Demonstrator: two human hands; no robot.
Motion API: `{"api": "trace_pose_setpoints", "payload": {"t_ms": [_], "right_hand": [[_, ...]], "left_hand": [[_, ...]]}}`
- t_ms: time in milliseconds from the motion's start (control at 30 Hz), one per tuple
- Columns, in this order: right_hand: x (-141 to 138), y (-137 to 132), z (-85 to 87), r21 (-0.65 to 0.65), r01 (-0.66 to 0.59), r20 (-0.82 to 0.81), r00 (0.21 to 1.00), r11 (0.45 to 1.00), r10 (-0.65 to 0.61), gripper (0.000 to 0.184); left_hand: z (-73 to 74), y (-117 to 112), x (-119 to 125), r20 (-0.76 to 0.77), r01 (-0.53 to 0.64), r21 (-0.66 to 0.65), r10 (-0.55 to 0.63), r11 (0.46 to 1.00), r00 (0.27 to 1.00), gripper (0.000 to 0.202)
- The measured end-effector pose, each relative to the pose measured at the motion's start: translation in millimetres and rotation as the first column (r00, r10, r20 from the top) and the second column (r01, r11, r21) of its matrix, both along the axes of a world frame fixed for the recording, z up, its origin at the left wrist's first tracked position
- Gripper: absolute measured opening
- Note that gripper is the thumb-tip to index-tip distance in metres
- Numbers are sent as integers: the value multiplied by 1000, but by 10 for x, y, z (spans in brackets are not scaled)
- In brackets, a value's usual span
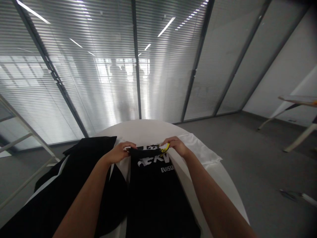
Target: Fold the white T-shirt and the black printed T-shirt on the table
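A black T-shirt (155,188) with white and yellow print lies lengthwise on a round white table (146,129), folded narrow. My left hand (121,152) pinches its far edge on the left side. My right hand (176,146) pinches the same edge on the right, near the yellow print. Both hands are closed on the cloth, and the edge is lifted slightly off the table between them.
A pile of black clothing (74,185) with white trim covers the table's left side. A white garment (200,148) lies under the shirt toward the right. Glass partitions with blinds (138,66) stand behind. A second table (299,99) is far right, and a metal frame (22,132) left.
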State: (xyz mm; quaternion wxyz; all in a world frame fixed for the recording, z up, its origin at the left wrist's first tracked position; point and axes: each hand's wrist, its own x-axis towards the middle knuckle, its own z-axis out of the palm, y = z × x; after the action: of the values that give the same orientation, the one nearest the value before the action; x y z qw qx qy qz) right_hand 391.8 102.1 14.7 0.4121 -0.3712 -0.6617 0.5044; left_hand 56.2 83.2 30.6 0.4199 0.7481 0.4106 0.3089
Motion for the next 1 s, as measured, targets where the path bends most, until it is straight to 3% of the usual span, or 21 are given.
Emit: {"api": "trace_pose_setpoints", "payload": {"t_ms": [67, 133, 200, 267, 367, 500, 600, 700, 867, 1000], "right_hand": [[53, 10, 80, 27, -19, 168, 986, 999, 14, 22], [67, 17, 151, 93, 30, 396, 916, 995, -65, 22], [10, 15, 187, 198, 87, 552, 813, 976, -184, 23], [-125, -2, 163, 299, 73, 600, 761, 951, -247, 26], [-408, -58, -3, 396, 46, 590, 752, 917, -293, 35], [-674, -148, -329, 351, 84, 673, 670, 933, -314, 51], [-694, -177, -471, 357, 25, 784, 536, 934, -313, 55], [-616, -158, -468, 365, -2, 835, 442, 931, -326, 57], [-477, -91, -356, 379, -41, 820, 478, 924, -315, 49], [-444, -85, -388, 418, -36, 781, 525, 908, -339, 43]], "left_hand": [[5, 30, -33, -13, 10, -23, -10, 1000, 1000, 29], [-13, 69, -8, -50, -96, -5, 95, 995, 994, 26], [-53, 92, 101, -101, -261, 102, 271, 960, 957, 23], [-122, 80, 275, -139, -320, 243, 359, 916, 923, 24], [-293, 11, 539, -175, -233, 358, 310, 904, 935, 32], [-584, -46, 664, -279, -198, 311, 289, 929, 916, 52], [-713, -20, 611, -495, -143, 298, 281, 944, 822, 60], [-720, 11, 557, -624, -97, 341, 303, 935, 720, 65], [-647, 9, 545, -606, -95, 410, 349, 907, 715, 60], [-627, -4, 545, -559, -103, 457, 376, 883, 739, 53]]}}
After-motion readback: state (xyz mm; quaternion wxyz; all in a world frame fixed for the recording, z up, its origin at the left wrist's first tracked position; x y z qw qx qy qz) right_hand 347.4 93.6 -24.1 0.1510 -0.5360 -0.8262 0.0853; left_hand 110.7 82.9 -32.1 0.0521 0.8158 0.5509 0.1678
